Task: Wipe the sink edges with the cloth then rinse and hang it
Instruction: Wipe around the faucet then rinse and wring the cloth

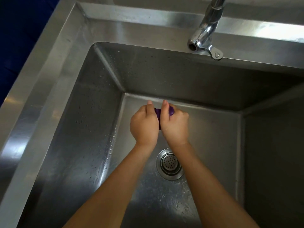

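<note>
Fingers: both sets curl tight round the cloth; the thumbs [165, 104] point away from the person, toward the back wall of the basin.
Left hand [144, 125]: a closed fist gripping the cloth's left part, knuckles up.
Right hand [175, 125]: a closed fist gripping the right part, pressed against the left hand.
Cloth [171, 111]: purple and bunched small, showing only in the gap between the fists and above the right knuckles; the rest is hidden.
Long axis: it seems to run across, from one fist to the other, though too little shows to be sure.
Height: the cloth is held in the air over the basin floor, beyond the drain [170, 163].
Step, as I judge it: wringing, since the grip suits a twist and no water is running.
Tap [203, 34]: up and to the right of the fists, spout dry, so the right hand is the nearer one for its lever [216, 54].
Sink [49, 71]: steel, with droplets on the left wall and floor.
Hanging place: no hook or rail is in view, so I cannot tell which way the cloth must go.
</note>
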Available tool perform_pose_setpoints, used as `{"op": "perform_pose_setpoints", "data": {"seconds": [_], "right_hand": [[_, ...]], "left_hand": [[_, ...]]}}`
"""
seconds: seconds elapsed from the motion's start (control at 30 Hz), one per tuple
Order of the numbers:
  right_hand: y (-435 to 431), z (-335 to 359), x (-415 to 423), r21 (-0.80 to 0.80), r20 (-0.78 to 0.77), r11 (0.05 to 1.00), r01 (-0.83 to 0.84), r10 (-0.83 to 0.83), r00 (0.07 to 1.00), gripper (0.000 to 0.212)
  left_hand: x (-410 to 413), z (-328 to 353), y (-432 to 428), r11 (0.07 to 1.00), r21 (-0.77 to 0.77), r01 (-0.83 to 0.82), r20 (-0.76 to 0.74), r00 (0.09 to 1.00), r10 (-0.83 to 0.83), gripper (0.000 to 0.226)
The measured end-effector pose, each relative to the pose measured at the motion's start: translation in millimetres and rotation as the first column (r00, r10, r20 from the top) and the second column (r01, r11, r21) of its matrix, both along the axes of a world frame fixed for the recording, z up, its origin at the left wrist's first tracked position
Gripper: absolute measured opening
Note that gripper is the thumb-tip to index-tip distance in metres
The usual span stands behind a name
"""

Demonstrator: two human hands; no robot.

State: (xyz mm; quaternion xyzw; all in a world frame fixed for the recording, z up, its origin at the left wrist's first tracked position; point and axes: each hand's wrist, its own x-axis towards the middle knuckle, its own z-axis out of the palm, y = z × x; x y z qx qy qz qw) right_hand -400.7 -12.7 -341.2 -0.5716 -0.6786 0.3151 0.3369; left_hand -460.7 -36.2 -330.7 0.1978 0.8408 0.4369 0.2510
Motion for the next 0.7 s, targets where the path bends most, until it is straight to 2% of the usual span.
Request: {"op": "perform_pose_setpoints", "data": {"seconds": [0.1, 0.2, 0.3, 0.37, 0.53, 0.7], "right_hand": [[2, 11, 2, -0.162, -0.08, 0.984, 0.074, -0.088, 0.993, 0.044], [5, 14, 5, -0.372, -0.132, 0.916, 0.15, -0.212, 0.968, 0.051], [7, 13, 3, -0.499, -0.175, 0.855, 0.138, -0.256, 0.951, 0.052], [9, 11, 0, -0.573, -0.222, 0.814, 0.097, -0.269, 0.937, 0.05], [14, 6, -1, -0.678, -0.263, 0.735, 0.024, -0.273, 0.926, 0.043], [24, 14, -6, -0.676, -0.208, 0.737, -0.015, -0.171, 0.963, 0.036]], "left_hand": [[1, 9, 5, 0.993, 0.048, 0.106, -0.181, 0.979, -0.096, 0.048], [1, 7, 9, 0.97, 0.073, 0.234, -0.301, 0.932, -0.202, 0.051], [-5, 6, 8, 0.937, 0.093, 0.336, -0.419, 0.867, -0.27, 0.06], [-11, 5, 7, 0.915, 0.109, 0.388, -0.468, 0.832, -0.297, 0.058], [-19, 2, 11, 0.887, 0.126, 0.444, -0.505, 0.798, -0.328, 0.041], [-18, -7, 4, 0.919, 0.151, 0.364, -0.401, 0.872, -0.279, 0.044]]}}
